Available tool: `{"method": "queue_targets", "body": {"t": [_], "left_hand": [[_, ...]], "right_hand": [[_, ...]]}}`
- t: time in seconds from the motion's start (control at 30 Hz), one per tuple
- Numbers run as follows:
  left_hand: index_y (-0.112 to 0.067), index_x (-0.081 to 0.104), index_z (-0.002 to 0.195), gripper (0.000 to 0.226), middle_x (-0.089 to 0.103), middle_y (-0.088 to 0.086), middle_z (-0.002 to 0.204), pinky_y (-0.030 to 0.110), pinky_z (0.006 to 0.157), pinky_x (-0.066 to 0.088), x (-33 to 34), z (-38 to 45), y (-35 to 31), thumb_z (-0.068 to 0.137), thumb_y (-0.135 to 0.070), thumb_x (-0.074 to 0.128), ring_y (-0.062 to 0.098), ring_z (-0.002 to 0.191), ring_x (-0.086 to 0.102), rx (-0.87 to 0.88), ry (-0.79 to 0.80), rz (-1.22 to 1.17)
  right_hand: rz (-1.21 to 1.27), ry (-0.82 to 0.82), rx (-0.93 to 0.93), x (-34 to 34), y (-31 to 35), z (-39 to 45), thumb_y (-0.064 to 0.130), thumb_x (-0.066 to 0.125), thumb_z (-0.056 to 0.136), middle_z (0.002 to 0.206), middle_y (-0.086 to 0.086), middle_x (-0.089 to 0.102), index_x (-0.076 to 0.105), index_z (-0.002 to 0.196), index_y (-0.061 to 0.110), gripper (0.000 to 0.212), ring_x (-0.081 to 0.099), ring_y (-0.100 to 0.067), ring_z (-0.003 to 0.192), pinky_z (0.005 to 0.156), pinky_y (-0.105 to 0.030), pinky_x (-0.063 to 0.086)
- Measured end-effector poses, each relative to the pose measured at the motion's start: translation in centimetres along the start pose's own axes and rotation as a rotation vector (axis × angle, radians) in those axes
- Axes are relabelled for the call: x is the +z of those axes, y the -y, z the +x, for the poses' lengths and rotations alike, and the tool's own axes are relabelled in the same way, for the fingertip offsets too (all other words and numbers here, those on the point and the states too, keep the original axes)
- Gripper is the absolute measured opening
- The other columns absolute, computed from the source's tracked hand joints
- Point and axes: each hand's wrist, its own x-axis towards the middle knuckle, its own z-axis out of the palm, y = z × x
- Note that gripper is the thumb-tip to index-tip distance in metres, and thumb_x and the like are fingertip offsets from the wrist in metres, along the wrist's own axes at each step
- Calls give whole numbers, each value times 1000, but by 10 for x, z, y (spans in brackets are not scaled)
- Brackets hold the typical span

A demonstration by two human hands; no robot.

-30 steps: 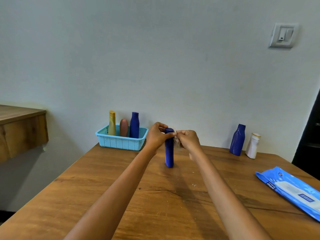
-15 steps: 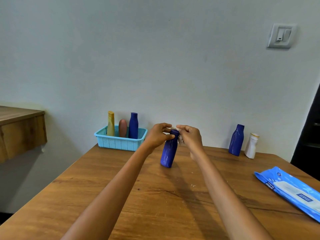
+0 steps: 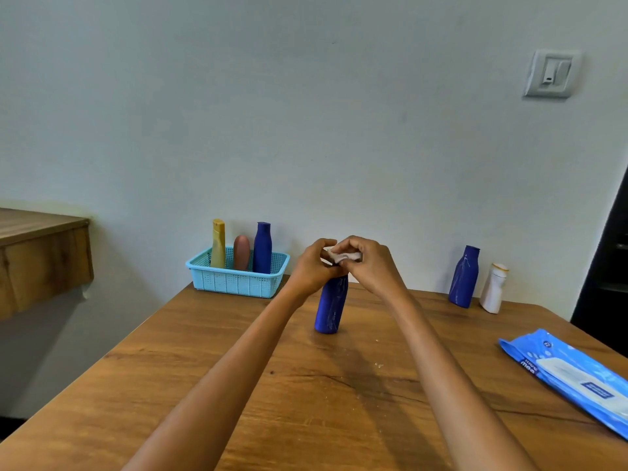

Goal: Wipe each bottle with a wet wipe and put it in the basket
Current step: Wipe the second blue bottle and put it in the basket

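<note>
A dark blue bottle stands on the wooden table, leaning slightly right at its top. My left hand grips its neck. My right hand presses a crumpled white wet wipe onto the bottle's top, which is hidden under the fingers. A light blue basket at the table's far left holds a yellow bottle, a brown bottle and a blue bottle. Another blue bottle and a white bottle stand at the far right.
A blue pack of wet wipes lies near the table's right edge. A wooden shelf juts from the wall at the left. A wall switch is up on the right. A dark doorway borders the right side.
The bottle was upright, tilted with its top to the right, and now stands closer to upright. My right hand has moved the wipe over the bottle's top.
</note>
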Motion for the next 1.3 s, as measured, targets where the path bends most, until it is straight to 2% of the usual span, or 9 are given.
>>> {"method": "queue_targets", "body": {"t": [0.07,0.2,0.37,0.5,0.6,0.73,1.0,1.2,1.3], "left_hand": [[-16,43,130,56,57,4,104,14,67,44,1,-1,0,82,-14,70,14,93,56,-30,-17,-13],[-17,39,133,60,55,-2,107,17,66,47,-2,-1,3,82,-19,71,12,98,54,-85,-53,-35],[-14,44,128,52,58,0,109,20,73,50,-4,0,3,83,-20,70,13,100,56,-104,-20,-68],[-8,53,122,31,62,8,110,19,79,50,-13,-2,-3,91,-7,56,17,101,59,-102,208,-48],[-2,44,132,39,57,14,121,30,94,46,-24,0,-2,93,2,46,23,113,55,-173,322,-102],[-1,36,140,50,55,15,130,26,95,42,-25,1,-1,92,1,51,18,115,53,-184,234,-77],[-12,42,136,56,66,9,109,19,80,44,-2,0,2,85,-10,66,15,101,60,-51,15,18],[-15,46,131,60,68,7,108,37,91,51,3,0,6,79,-19,74,20,104,62,-1,-86,137],[-16,46,131,60,69,5,108,37,91,51,2,1,7,78,-22,75,18,103,62,-16,-88,155]], "right_hand": [[102,-25,28,-5,1,0,5,64,84,96,10,66,68,93,21,19,59,1,88,68,-3,44],[287,-263,128,-10,-4,-1,12,65,86,98,6,68,70,98,14,13,60,-1,89,71,-11,46],[312,-131,283,8,-7,2,23,62,89,109,0,66,65,114,14,27,62,-13,101,87,-29,53],[313,-110,291,22,-6,0,24,64,88,108,-2,67,65,116,12,30,63,-16,99,88,-32,54],[329,-132,312,22,-8,-1,20,62,89,106,-4,67,65,116,10,28,63,-15,92,80,-29,54],[370,-180,368,22,-15,-2,17,60,90,107,-4,67,66,112,10,24,62,-14,94,83,-29,52],[395,-177,420,21,-10,-2,26,64,87,89,0,69,70,93,12,16,64,-14,84,72,-28,55],[333,-244,393,14,-8,-2,22,73,81,89,1,67,70,97,9,21,62,-9,75,66,-24,54],[355,-242,402,11,-9,-2,20,74,79,89,2,67,69,89,11,14,63,-12,82,67,-24,52]]}}
